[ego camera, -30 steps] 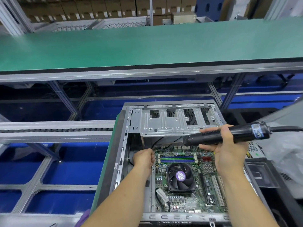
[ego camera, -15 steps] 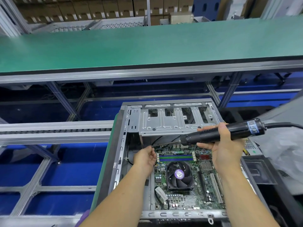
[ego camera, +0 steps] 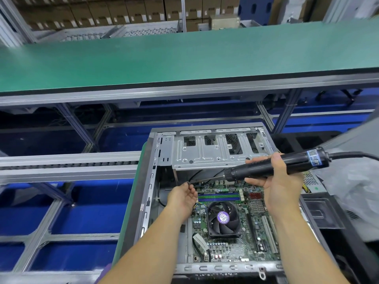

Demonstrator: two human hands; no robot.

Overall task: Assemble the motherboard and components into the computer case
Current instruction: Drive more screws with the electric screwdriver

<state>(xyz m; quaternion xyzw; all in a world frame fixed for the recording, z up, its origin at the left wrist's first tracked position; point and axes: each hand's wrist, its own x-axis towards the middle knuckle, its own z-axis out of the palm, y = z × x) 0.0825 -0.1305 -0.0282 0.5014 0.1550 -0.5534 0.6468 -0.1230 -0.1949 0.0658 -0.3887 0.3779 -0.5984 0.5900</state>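
Observation:
An open grey computer case (ego camera: 148, 181) lies on its side in front of me. The green motherboard (ego camera: 231, 249) with its black CPU fan (ego camera: 223, 219) sits inside. My right hand (ego camera: 281, 187) grips a black electric screwdriver (ego camera: 297, 162), held nearly level over the board's far edge with its bit pointing left. My left hand (ego camera: 181, 198) is raised over the board's far-left corner. Its fingertips pinch a small dark screw (ego camera: 188, 183) at the bit's tip.
The case's silver drive cage (ego camera: 215, 154) spans its far end, just behind the screwdriver. A green conveyor belt (ego camera: 184, 58) runs across beyond it. A roller rail (ego camera: 67, 162) is at left, with blue bins below. Grey plastic wrap (ego camera: 352, 181) and a black part lie at right.
My left hand has lifted from the board's left edge and turned its fingers up to the bit's tip. The screwdriver has shifted slightly, its bit reaching toward my left hand.

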